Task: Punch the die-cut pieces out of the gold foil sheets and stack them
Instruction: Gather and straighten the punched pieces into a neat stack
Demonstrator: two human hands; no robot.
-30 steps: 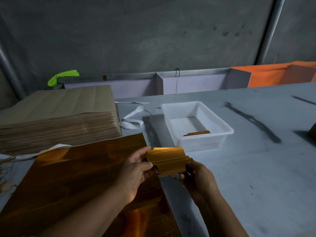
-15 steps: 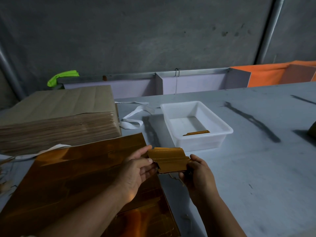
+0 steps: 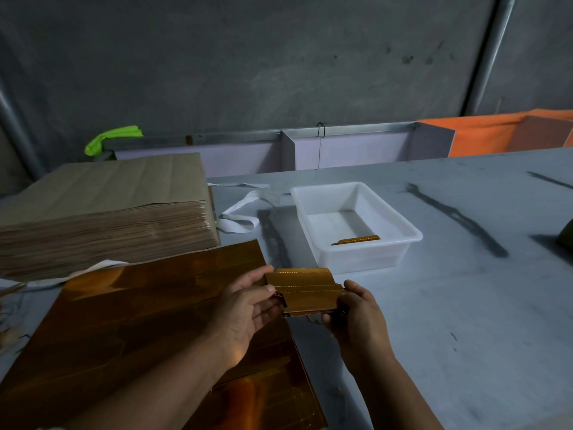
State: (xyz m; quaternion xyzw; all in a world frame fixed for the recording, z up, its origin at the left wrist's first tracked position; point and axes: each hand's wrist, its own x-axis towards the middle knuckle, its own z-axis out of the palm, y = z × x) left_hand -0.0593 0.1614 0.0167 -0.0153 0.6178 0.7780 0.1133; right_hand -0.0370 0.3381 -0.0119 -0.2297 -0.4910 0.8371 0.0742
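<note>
I am holding the small pile of gold pieces [image 3: 307, 290] above the bench [image 3: 465, 305], at the corner of the foil sheets [image 3: 148, 321]. My left hand [image 3: 248, 305] is pinching one end and my right hand [image 3: 356, 315] is gripping the other. These thin, shiny strips are lying stepped, so I think a loose grip could let them fan apart.

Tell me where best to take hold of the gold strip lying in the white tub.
Likely from above, with a grip across the narrow strip near one end: it lies flat on the tub floor, close by the near wall.
</note>
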